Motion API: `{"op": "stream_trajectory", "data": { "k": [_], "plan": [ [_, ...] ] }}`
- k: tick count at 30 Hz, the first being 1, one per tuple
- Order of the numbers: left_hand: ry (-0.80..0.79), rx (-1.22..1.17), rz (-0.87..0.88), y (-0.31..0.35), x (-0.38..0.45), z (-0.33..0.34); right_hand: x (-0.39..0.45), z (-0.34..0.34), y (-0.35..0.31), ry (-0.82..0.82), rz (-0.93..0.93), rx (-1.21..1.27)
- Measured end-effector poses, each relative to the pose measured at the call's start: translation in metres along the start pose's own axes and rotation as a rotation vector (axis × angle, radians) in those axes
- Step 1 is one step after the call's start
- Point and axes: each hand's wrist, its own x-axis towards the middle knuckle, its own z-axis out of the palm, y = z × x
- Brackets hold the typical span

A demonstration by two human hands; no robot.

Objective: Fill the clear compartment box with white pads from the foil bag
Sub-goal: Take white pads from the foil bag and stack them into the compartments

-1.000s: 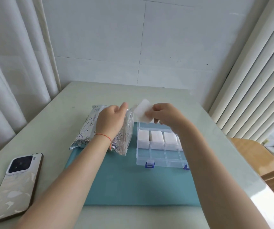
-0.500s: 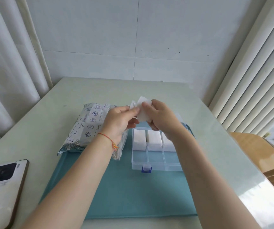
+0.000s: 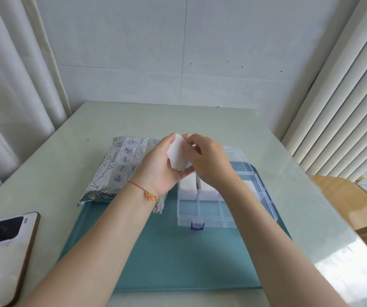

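Pad: a soft white square pad (image 3: 177, 154) is up in the air, held between both hands, just above the far row of the box
Left hand: the left hand (image 3: 160, 166) holds the pad's left side, thumb and fingers curled round it
Right hand: the right hand (image 3: 209, 161) pinches the pad's right edge from the other side, fingers bent on it
Box: the clear plastic compartment box with blue clips (image 3: 211, 214) sits open on the right half of the flat teal mat (image 3: 167, 258), right under the hands
Which way to go: the empty spots lie below the pad and toward the person; I think the pad must come down and a bit nearer
Pad's long side: it stands almost upright, top leaning a little to the left, so it may need turning to fit a spot
Nearer hand: the right hand is over the box, so it looks like the better one to drop the pad in
Already in: white pads fill the far row; the near row by the clips looks empty
Bag: the shiny silver foil bag with small printed pictures (image 3: 116, 171) lies at the mat's far left corner, just beside the box
Room: the mat's near half is open; a white phone (image 3: 3, 251) lies well apart at the tabletop's (image 3: 133, 120) near left edge
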Motion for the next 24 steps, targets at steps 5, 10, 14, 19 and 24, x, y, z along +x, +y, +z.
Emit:
{"op": "stream_trajectory", "data": {
  "k": [5,10,14,19,24],
  "plan": [
    [-0.036,-0.01,-0.104,0.006,-0.003,-0.008,0.004,-0.012,0.002,0.053,-0.038,-0.052],
    [-0.019,0.14,-0.156,0.007,-0.004,-0.006,0.003,-0.026,0.002,-0.059,-0.053,-0.141],
    [-0.032,0.187,-0.149,0.007,-0.004,-0.006,0.002,-0.031,0.003,-0.059,-0.066,-0.211],
    [-0.004,0.063,-0.127,0.007,-0.003,-0.005,0.003,-0.034,0.003,-0.069,-0.077,-0.13],
    [-0.02,0.06,-0.165,0.009,-0.005,-0.007,0.004,-0.036,0.005,-0.133,-0.119,-0.13]
  ]
}}
